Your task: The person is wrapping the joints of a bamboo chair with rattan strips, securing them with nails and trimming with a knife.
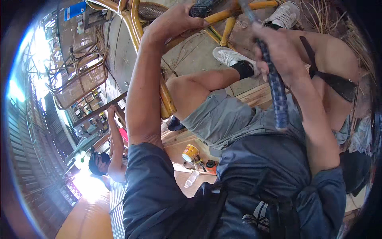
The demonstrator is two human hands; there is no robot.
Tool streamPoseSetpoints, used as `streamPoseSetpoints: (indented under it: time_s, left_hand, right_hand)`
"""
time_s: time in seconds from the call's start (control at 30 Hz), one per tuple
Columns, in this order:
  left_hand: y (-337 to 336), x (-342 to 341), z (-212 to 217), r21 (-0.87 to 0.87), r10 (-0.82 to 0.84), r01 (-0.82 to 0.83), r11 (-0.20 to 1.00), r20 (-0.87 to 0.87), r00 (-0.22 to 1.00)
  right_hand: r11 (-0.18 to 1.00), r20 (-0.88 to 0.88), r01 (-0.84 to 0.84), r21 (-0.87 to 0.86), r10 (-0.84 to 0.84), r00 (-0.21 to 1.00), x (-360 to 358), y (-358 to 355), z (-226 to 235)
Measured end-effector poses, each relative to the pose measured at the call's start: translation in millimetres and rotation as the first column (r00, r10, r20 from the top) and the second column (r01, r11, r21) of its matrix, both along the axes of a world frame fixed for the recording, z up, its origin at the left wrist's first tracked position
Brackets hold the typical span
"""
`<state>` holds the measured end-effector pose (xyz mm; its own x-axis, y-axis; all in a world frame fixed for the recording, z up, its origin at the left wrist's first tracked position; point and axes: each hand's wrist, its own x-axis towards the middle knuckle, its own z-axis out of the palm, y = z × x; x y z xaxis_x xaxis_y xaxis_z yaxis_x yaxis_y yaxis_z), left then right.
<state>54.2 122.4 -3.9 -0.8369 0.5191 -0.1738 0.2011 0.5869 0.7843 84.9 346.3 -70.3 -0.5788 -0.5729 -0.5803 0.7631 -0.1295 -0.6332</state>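
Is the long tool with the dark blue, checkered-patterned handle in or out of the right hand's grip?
In: the right hand wraps around the tool's handle, whose butt end juts out past it.

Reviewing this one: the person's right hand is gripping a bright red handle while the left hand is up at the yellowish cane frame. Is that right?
Not quite: the handle isn't bright red. The head view shows it dark blue and black, with a checkered look. The rest stands: the right hand grips it, and the left hand is at the yellowish cane frame.
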Motion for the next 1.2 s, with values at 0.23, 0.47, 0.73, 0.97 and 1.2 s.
streamPoseSetpoints:
  time_s: [0.23,0.47,0.73,0.97,1.2]
  left_hand:
    - [-21,-9,-23,-0.569,0.348,-0.128,0.813,0.298,0.889]
    - [-28,-10,-32,-0.668,0.308,-0.038,0.743,0.292,0.906]
    - [-16,-6,-24,-0.556,0.294,-0.099,0.825,0.274,0.916]
    - [-21,-6,-29,-0.555,0.283,-0.08,0.828,0.292,0.913]
    - [-22,-9,-30,-0.53,0.299,-0.076,0.845,0.349,0.888]
  right_hand:
    - [0.998,0.0,-0.025,-0.05,0.025,1.0,2,-1,-1]
    - [0.963,-0.092,-0.25,-0.097,0.241,0.966,3,-5,-10]
    - [0.993,0.104,0.115,0.001,-0.115,0.988,12,4,-17]
    - [0.989,0.178,0.145,-0.014,-0.141,0.974,25,6,-15]
    - [0.998,0.105,0.046,0.052,-0.052,0.993,24,0,-22]
